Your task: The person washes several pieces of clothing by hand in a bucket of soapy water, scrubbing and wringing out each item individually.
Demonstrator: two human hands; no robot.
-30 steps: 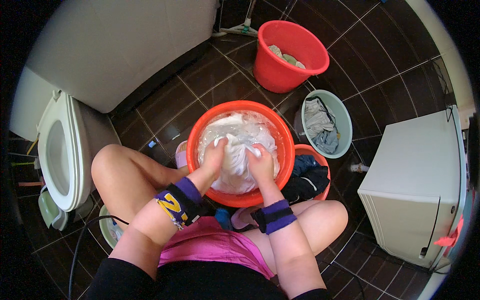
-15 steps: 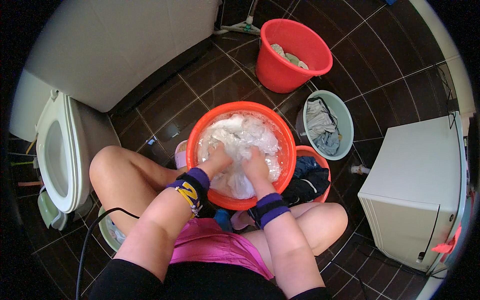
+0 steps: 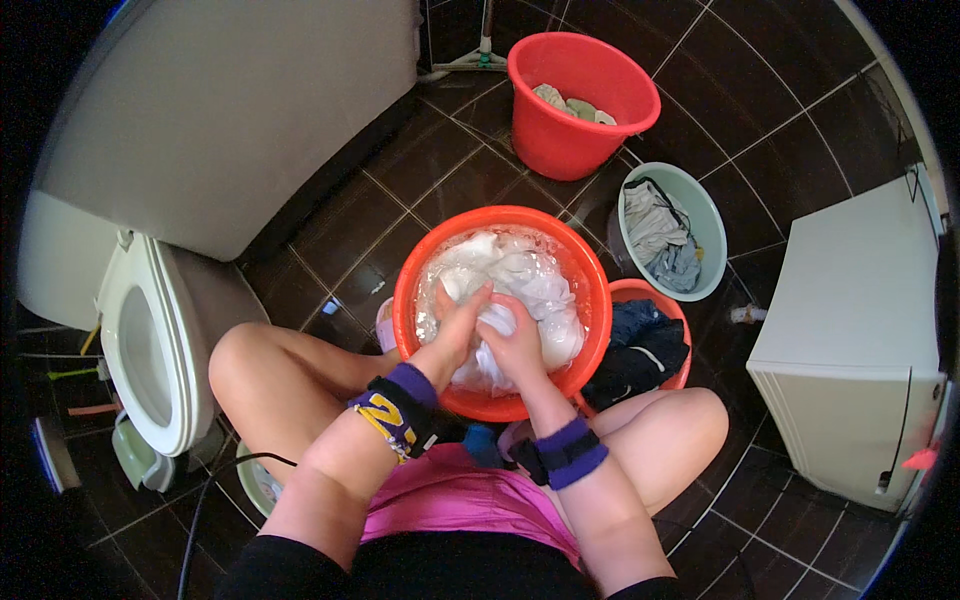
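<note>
In front of me an orange-red basin point(image 3: 403, 310) holds sudsy water and soaked white cloth point(image 3: 545, 290). My left hand point(image 3: 458, 328) and my right hand point(image 3: 518, 345) meet over its middle, both closed on a bunched part of the white cloth that bulges between the thumbs. The fingertips are partly hidden under the fabric. Around my wrists are purple and black bands, the left one with yellow on it.
A red bucket point(image 3: 560, 140) with light cloths stands farther off. Right of the basin are a grey-blue bucket point(image 3: 714, 230) of grey clothes and dark clothes point(image 3: 640, 350) in another red basin. A toilet point(image 3: 190, 340) is left, a white appliance point(image 3: 850, 290) right.
My hands were apart and pressed into the cloth in the water. Now they have come together and hold a bunch of it between them. The view has shifted slightly.
</note>
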